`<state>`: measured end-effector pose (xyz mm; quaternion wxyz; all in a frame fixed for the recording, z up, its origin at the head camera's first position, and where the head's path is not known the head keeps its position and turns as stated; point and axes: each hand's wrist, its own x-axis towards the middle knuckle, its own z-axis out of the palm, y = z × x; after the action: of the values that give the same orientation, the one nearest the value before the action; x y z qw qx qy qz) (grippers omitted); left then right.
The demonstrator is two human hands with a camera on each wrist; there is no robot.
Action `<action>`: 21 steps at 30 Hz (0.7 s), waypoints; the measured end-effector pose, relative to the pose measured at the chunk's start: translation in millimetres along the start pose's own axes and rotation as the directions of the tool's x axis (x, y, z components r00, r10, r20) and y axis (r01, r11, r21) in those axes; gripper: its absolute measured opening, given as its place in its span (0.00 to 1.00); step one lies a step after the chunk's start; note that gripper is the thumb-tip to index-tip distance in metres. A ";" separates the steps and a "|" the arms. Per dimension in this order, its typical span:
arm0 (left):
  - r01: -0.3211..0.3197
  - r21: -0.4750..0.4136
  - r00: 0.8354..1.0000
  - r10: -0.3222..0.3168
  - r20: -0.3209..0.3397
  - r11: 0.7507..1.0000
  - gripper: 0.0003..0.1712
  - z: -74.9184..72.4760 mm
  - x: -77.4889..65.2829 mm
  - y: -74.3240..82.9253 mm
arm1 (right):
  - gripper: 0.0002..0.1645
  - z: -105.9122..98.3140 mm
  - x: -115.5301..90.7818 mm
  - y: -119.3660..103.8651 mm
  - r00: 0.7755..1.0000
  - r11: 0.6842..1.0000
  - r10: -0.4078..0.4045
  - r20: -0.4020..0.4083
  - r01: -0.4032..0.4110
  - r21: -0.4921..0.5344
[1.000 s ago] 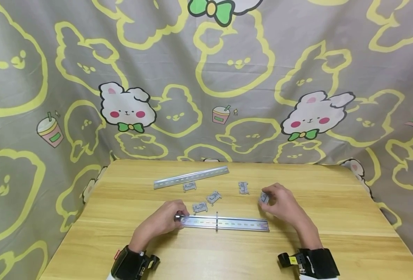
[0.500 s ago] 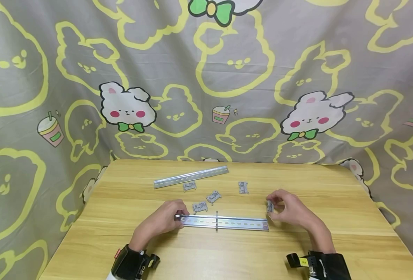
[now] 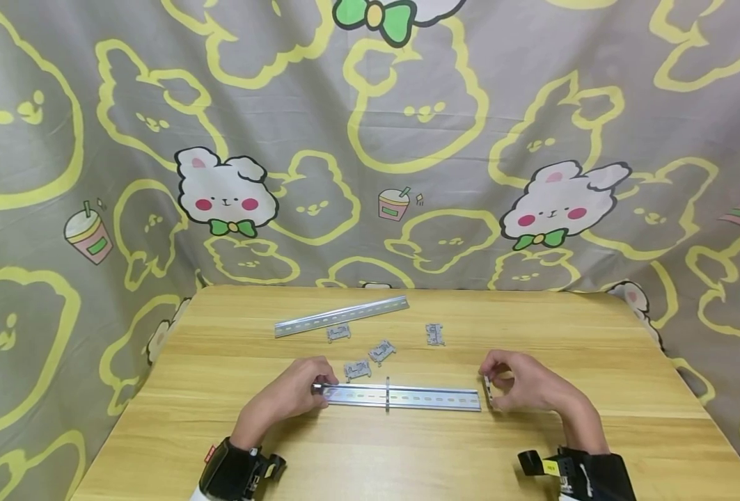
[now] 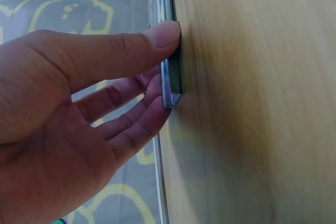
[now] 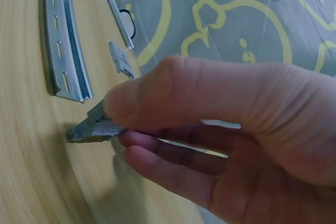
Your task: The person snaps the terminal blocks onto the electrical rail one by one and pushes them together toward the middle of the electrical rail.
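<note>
A slotted metal DIN rail [image 3: 432, 399] lies across the table in front of the person. Its left end is gripped by the left hand [image 3: 291, 391], thumb along the near edge and fingers behind, as the left wrist view shows. One thin grey terminal block [image 3: 388, 395] stands crosswise on the rail near its middle. Just beyond the rail's right end, the right hand [image 3: 525, 383] pinches another grey terminal block [image 5: 97, 129] between thumb and fingers. That block is held on edge, apart from the rail end, and the thumb covers part of it.
Behind the rail lie several loose grey terminal blocks, among them one on the left [image 3: 357, 369] and one on the right [image 3: 434, 334]. A second DIN rail [image 3: 341, 317] rests slanted farther back. A patterned curtain [image 3: 319, 139] hangs behind the wooden table [image 3: 595, 334].
The right hand has moved toward the person and slightly right with its terminal block, turning it from face-up to edge-on beside the rail's end. The left hand has stayed on the rail.
</note>
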<state>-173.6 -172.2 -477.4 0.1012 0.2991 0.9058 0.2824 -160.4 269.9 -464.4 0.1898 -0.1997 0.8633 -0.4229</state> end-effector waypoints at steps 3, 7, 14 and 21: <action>-0.008 -0.003 1.000 0.008 -0.003 1.000 0.17 0.0 0.1 0.0 | 0.24 0.8 -0.5 -3.1 1.000 0.999 0.013 0.019 -0.013 0.029; -0.019 -0.011 1.000 0.019 -0.002 1.000 0.17 0.2 -0.3 -0.1 | 0.25 1.7 -0.8 -6.5 0.999 0.999 0.022 0.035 -0.023 0.028; -0.023 -0.014 1.000 0.023 -0.005 1.000 0.17 0.3 -1.3 0.2 | 0.26 2.4 -0.4 -8.0 0.998 0.999 0.019 0.053 -0.020 0.026; -0.009 -0.017 1.000 0.009 0.003 1.000 0.17 0.3 -0.8 0.6 | 0.26 4.1 1.2 -10.3 0.998 1.000 0.018 0.063 -0.020 0.022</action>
<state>-172.5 -172.2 -477.2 0.1039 0.3030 0.9019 0.2899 -157.5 260.8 -458.6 0.2230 -0.2024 0.8539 -0.4245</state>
